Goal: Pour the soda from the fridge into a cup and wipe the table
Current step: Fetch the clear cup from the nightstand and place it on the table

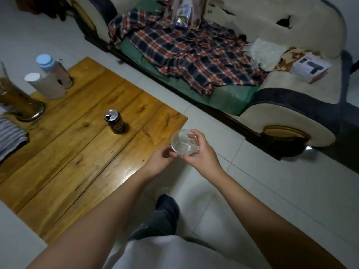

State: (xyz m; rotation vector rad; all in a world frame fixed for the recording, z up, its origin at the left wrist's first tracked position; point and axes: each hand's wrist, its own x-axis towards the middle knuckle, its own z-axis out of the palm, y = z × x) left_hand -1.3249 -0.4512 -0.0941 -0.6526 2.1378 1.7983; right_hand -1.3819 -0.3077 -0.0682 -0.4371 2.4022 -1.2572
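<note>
A clear plastic cup (183,141) is held upright just past the right edge of the wooden table (81,152). My right hand (202,152) grips it from the right, fingers curled round its rim and wall. My left hand (161,161) pinches its lower left side. An opened dark soda can (115,122) stands upright on the table, to the left of the cup and apart from both hands. A striped grey cloth (10,136) lies at the table's left edge.
A tall glass vessel on a metal base (18,101), a white cylinder (45,85) and a blue-capped bottle (54,71) stand at the table's far left. A sofa with a plaid blanket (190,55) runs along the back right. White tiled floor (272,181) lies between.
</note>
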